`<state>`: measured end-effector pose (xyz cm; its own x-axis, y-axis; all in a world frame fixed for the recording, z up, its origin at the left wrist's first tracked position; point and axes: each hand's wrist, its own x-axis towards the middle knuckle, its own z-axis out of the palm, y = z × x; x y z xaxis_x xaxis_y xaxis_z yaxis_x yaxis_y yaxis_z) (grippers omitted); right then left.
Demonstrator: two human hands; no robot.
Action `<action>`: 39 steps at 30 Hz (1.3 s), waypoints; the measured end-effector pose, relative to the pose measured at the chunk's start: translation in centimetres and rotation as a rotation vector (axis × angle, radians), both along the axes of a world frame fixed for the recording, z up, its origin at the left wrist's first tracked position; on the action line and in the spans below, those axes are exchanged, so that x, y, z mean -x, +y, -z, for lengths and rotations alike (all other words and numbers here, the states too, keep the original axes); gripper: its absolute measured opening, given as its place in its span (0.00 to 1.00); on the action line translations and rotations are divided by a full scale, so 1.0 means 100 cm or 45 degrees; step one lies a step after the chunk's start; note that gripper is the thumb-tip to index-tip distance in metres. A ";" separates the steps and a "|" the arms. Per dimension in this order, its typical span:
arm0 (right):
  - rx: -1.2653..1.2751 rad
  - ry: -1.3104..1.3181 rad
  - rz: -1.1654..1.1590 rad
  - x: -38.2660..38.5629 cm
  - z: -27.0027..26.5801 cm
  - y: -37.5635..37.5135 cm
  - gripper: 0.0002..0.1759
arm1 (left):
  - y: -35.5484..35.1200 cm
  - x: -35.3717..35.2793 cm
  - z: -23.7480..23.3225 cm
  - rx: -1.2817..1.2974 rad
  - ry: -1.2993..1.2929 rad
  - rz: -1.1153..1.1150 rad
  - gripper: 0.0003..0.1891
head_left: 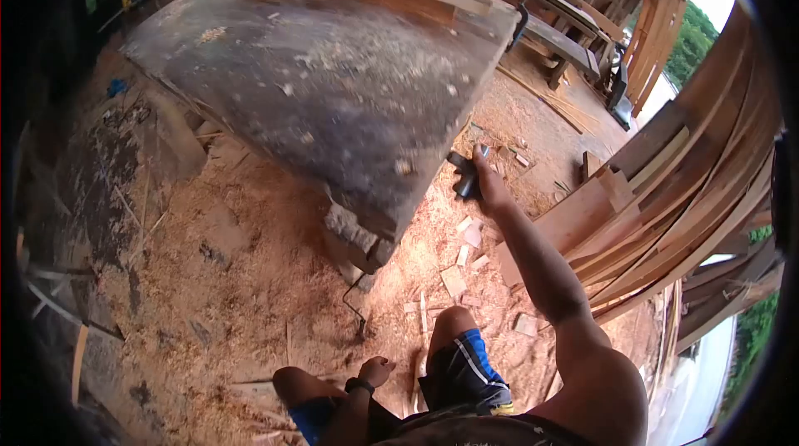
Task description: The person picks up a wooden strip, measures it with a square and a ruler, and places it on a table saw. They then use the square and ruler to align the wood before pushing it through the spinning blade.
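My right hand (493, 186) is stretched forward beside the right edge of a large dark workbench (333, 113). Its fingers are wrapped round a black hand tool (466, 180) with a stubby body; its exact kind is not clear. Wood shavings (366, 55) lie scattered over the bench top. My left hand (377, 372), with a dark band on the wrist, hangs low near my knee. The fingers are curled into a loose fist, and nothing shows in them. A thin bent metal rod or cord (356, 309) hangs below the bench's near corner.
Long boards (449, 9) lie along the bench's far edge, near a dark clamp (518, 26). Curved planks (691, 188) are stacked at the right. Wood offcuts (454, 281) and sawdust (241, 279) cover the floor. Another bench (553, 38) stands behind.
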<state>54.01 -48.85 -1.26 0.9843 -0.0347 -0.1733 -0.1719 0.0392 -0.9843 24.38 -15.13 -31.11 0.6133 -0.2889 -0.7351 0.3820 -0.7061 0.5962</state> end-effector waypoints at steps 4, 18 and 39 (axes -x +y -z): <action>-0.396 0.529 0.027 -0.007 -0.018 -0.002 0.33 | 0.036 0.024 -0.035 0.096 -0.110 0.060 0.27; 2.335 -0.364 -0.456 -0.031 0.021 0.000 0.35 | 0.182 0.051 -0.308 -0.505 -0.071 -0.760 0.18; 2.363 -0.405 -0.854 -0.078 -0.003 -0.008 0.26 | -0.017 0.291 -0.323 -0.568 0.471 -0.917 0.21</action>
<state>61.76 -49.63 -1.00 0.8972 0.3858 -0.2151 0.4340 -0.8605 0.2668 -4.71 -16.83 1.14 0.2392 0.4280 -0.8715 0.9299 -0.3593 0.0788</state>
